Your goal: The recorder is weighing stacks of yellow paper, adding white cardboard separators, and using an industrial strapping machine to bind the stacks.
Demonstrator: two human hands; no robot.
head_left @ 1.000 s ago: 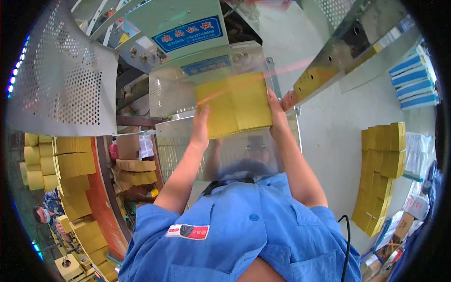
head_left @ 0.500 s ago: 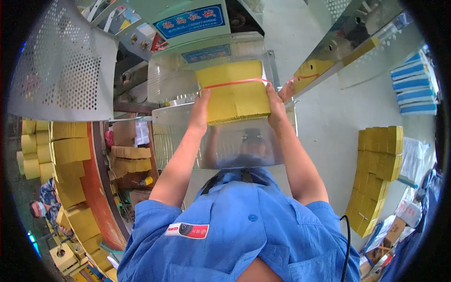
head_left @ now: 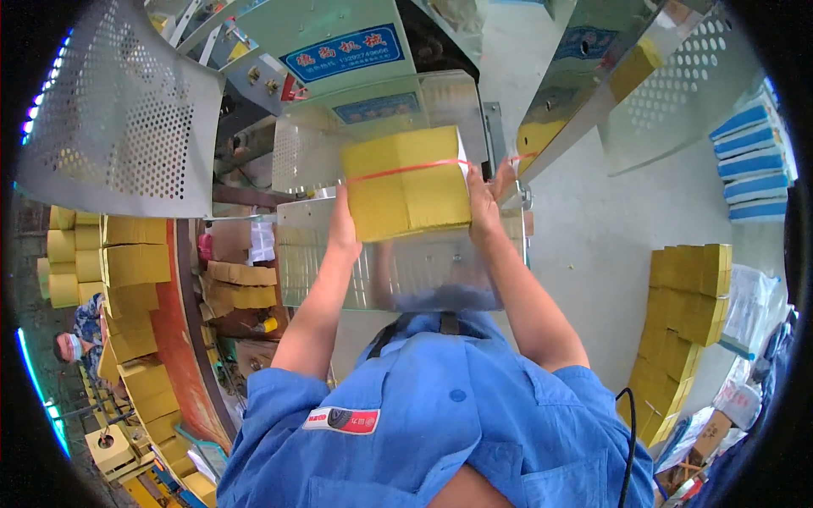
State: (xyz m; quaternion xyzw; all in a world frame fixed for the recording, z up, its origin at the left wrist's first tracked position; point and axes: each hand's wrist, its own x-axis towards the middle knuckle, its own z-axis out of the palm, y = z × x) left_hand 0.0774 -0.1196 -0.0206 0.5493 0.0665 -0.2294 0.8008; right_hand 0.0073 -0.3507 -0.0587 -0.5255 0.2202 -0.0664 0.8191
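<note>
A thick yellow paper bundle [head_left: 411,186] with a red strap across it lies on the shiny steel table [head_left: 406,271] of a green strapping machine [head_left: 339,59]. My left hand [head_left: 343,229] presses its left side and my right hand [head_left: 484,203] holds its right side. Both forearms reach up from my blue shirt. The red strap runs on to the right, past my right hand, toward the machine's edge.
A perforated metal guard [head_left: 127,118] hangs at upper left, another [head_left: 677,93] at upper right. Yellow paper stacks stand at left [head_left: 127,271] and at right [head_left: 690,296]. Blue packs [head_left: 749,165] lie far right. Another person [head_left: 76,339] is at the far left.
The bundle has slid toward me on the steel table between both hands. A red strap now circles it; one second ago none showed.
</note>
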